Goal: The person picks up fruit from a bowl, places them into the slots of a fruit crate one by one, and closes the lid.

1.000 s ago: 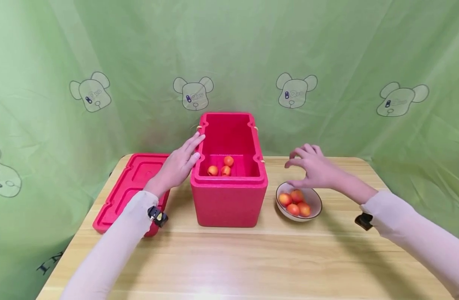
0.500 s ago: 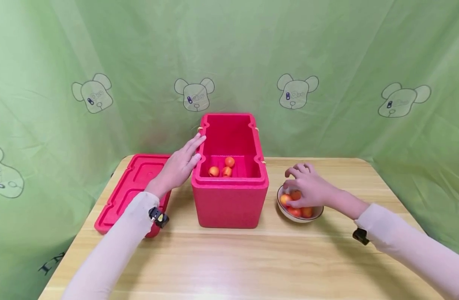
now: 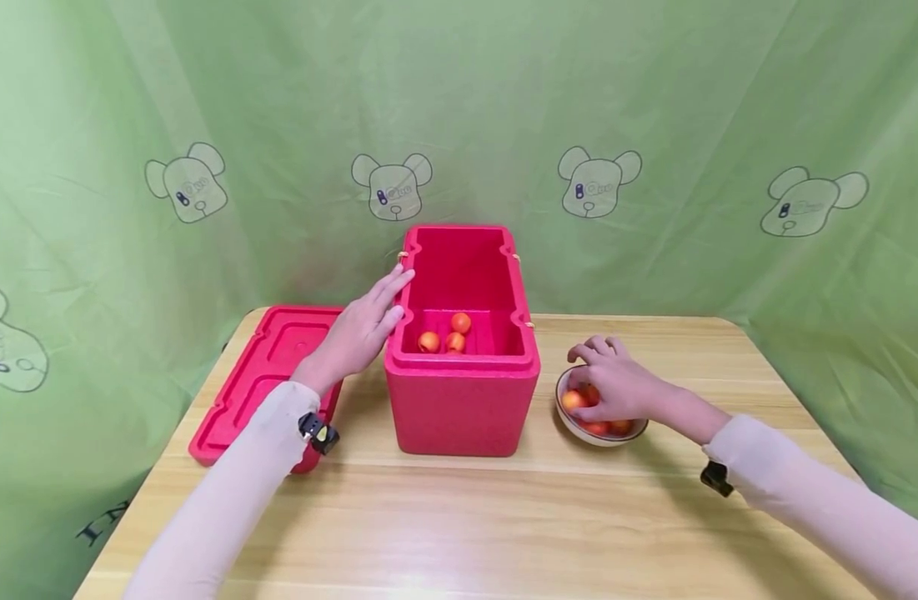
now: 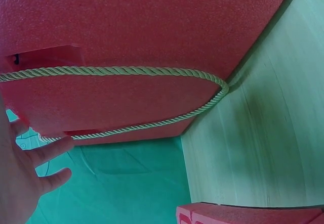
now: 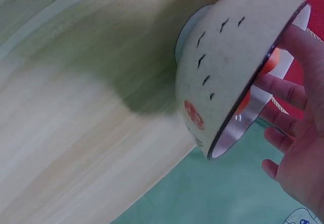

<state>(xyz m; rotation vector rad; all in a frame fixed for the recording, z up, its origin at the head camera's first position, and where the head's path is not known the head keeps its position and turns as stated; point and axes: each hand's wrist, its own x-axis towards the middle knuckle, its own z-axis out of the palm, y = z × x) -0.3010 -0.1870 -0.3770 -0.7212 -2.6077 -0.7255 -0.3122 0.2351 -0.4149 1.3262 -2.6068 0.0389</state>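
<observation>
In the head view, my left hand rests with straight fingers on the left rim of a red foam box. Several small orange-red round fruits lie on its floor. To the right of the box stands a pale bowl holding more such fruits. My right hand reaches down into this bowl with bent fingers. From the right wrist view, thumb and forefinger dip past the dark rim of the bowl, either side of a fruit. Their tips are hidden, so I cannot tell whether they pinch it.
The red lid lies left of the box, partly under my left forearm. A twisted rope handle loops along the box's side in the left wrist view. A green printed curtain hangs behind the wooden table.
My right hand has come down from above the bowl, and its thumb and fingers are now among the fruits. The left hand stays on the box rim.
</observation>
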